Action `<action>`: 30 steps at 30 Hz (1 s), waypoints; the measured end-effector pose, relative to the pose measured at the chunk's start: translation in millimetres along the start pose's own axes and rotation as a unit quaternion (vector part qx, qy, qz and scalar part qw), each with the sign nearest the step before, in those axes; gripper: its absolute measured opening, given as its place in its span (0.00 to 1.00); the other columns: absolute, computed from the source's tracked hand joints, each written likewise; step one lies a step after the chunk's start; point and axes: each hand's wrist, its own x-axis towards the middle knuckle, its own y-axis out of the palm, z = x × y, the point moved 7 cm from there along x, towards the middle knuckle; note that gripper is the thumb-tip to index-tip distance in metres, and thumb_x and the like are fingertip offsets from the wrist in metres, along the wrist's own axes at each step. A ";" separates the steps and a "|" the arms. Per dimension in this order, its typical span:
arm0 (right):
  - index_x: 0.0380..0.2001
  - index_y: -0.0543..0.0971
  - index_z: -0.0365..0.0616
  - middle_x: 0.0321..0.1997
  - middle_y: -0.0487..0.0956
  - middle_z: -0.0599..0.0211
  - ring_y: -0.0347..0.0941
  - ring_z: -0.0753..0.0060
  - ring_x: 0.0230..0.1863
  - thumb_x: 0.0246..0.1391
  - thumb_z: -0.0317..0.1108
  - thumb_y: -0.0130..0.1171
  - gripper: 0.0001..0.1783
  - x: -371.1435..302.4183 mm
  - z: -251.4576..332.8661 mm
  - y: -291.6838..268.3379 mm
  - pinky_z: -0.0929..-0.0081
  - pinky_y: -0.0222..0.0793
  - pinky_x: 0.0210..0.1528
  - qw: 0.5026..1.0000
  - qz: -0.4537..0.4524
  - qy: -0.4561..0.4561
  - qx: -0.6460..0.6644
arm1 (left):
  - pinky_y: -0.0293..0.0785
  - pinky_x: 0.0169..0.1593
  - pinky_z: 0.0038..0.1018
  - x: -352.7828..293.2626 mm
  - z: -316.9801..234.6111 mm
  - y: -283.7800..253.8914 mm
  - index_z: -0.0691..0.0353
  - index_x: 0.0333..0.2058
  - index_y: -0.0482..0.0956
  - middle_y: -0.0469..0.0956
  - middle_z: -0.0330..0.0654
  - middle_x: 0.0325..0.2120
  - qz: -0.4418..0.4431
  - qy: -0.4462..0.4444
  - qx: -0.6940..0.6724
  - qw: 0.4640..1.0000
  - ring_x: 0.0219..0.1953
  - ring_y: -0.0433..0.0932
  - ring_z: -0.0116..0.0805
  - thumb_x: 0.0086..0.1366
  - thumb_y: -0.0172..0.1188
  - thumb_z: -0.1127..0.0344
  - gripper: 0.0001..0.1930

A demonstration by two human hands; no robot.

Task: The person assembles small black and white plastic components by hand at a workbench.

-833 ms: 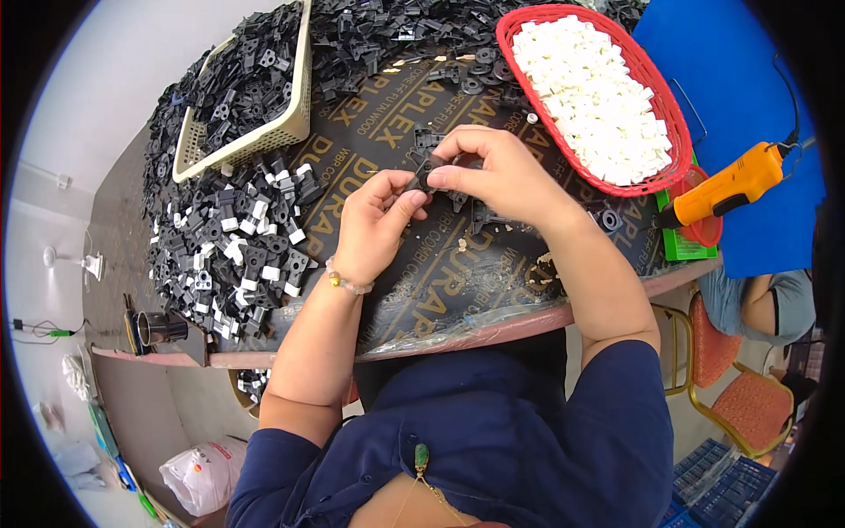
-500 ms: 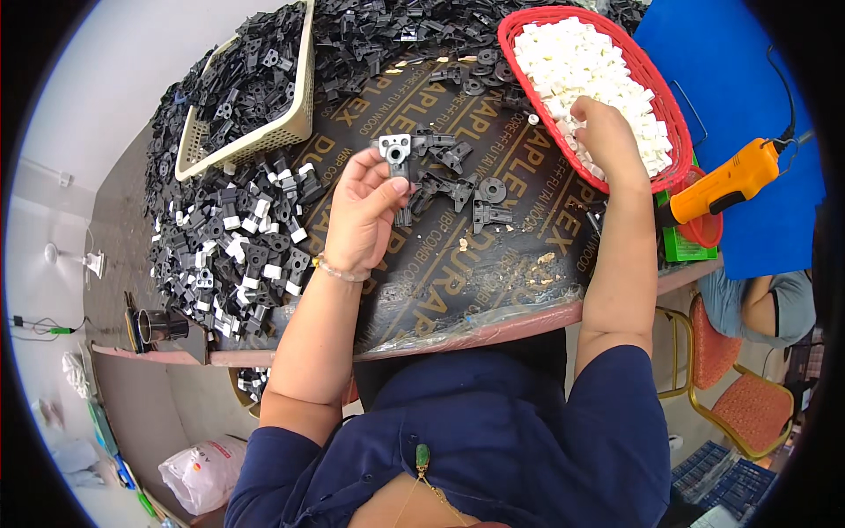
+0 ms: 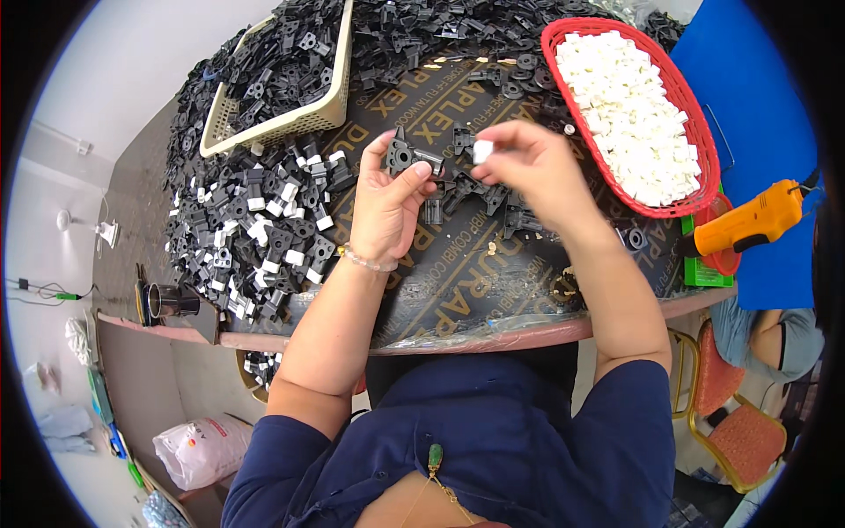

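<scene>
Between the thumb and fingers of my left hand [image 3: 389, 198] is a black plastic bracket [image 3: 403, 157] with round holes and a tube-like end pointing right. My right hand [image 3: 537, 167] pinches a small white plastic cap [image 3: 482, 151] just right of that tube end, apart from it. Several loose black brackets [image 3: 519, 216] lie on the table beneath and beside both hands. The red basket [image 3: 563, 99] to the right holds a heap of white caps [image 3: 629, 114]. Left of my left hand lies a pile of black brackets with white caps on them [image 3: 255, 211].
A cream plastic basket [image 3: 273, 132] full of black brackets stands at the far left, amid a large black heap [image 3: 431, 31]. An orange power tool [image 3: 748, 220] rests at the right beside a green box [image 3: 709, 268]. A metal cup [image 3: 172, 301] sits near the left edge.
My right hand has come out of the red basket, leftward to the bracket, with a white cap in its fingers. My left hand has turned the bracket so its tube end points right.
</scene>
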 end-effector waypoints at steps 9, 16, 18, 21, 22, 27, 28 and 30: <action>0.49 0.76 0.32 0.44 0.81 0.56 0.82 0.68 0.42 0.61 0.22 0.58 0.13 -4.1 -39.2 34.2 0.74 0.81 0.46 0.981 0.033 0.068 0.180 | 0.77 0.48 0.23 -3.1 -2.8 3.7 0.63 0.60 0.68 0.76 0.37 0.46 -0.008 0.068 0.083 0.994 0.45 0.77 0.24 0.61 0.65 0.81 0.29; 0.53 0.75 0.33 0.51 0.79 0.58 0.78 0.70 0.49 0.58 0.21 0.61 0.19 -1.1 -33.7 31.3 0.74 0.78 0.51 0.992 0.076 0.041 0.093 | 0.79 0.46 0.25 -3.1 -8.6 5.0 0.61 0.64 0.63 0.77 0.41 0.44 -0.001 0.076 0.123 0.989 0.43 0.79 0.28 0.60 0.66 0.80 0.35; 0.65 0.67 0.38 0.64 0.70 0.60 0.66 0.70 0.64 0.50 0.24 0.68 0.38 2.5 -20.9 32.1 0.70 0.68 0.61 0.993 0.111 -0.035 0.017 | 0.80 0.44 0.25 -3.1 -9.9 8.4 0.59 0.67 0.58 0.78 0.42 0.42 0.047 0.007 0.075 0.996 0.40 0.79 0.29 0.60 0.66 0.80 0.39; 0.71 0.59 0.40 0.65 0.67 0.60 0.64 0.66 0.65 0.38 0.33 0.76 0.56 1.7 0.1 42.3 0.65 0.53 0.70 0.966 0.223 -0.102 -0.078 | 0.80 0.41 0.26 -13.0 12.1 14.4 0.52 0.71 0.51 0.78 0.44 0.39 0.151 -0.171 -0.058 0.972 0.37 0.80 0.31 0.59 0.68 0.77 0.46; 0.68 0.63 0.39 0.63 0.70 0.59 0.66 0.69 0.63 0.39 0.32 0.73 0.50 -0.5 5.9 51.4 0.68 0.59 0.67 0.967 0.233 -0.092 -0.054 | 0.80 0.42 0.27 -15.1 9.9 23.1 0.52 0.69 0.54 0.78 0.44 0.41 0.143 -0.157 -0.091 0.973 0.40 0.79 0.32 0.62 0.67 0.70 0.40; 0.59 0.69 0.39 0.59 0.77 0.59 0.73 0.76 0.53 0.42 0.34 0.70 0.39 18.1 32.6 94.1 0.74 0.70 0.58 0.972 0.177 -0.101 -0.113 | 0.72 0.58 0.31 10.5 18.5 -2.7 0.60 0.57 0.70 0.76 0.42 0.49 0.076 -0.125 -0.215 0.966 0.52 0.76 0.35 0.68 0.51 0.35 0.33; 0.59 0.70 0.38 0.53 0.78 0.58 0.76 0.72 0.51 0.41 0.38 0.72 0.40 24.6 34.3 110.1 0.72 0.72 0.55 0.960 0.190 -0.118 -0.170 | 0.71 0.60 0.32 10.8 17.0 -6.9 0.60 0.58 0.69 0.75 0.43 0.52 0.070 -0.102 -0.191 0.974 0.54 0.76 0.37 0.68 0.51 0.37 0.33; 0.59 0.69 0.38 0.48 0.80 0.55 0.79 0.64 0.48 0.40 0.42 0.73 0.42 39.5 37.1 151.1 0.68 0.73 0.52 0.929 0.199 -0.184 -0.250 | 0.70 0.62 0.36 13.0 4.6 -9.8 0.57 0.63 0.65 0.73 0.44 0.56 0.105 0.045 -0.265 0.957 0.55 0.75 0.39 0.68 0.53 0.41 0.33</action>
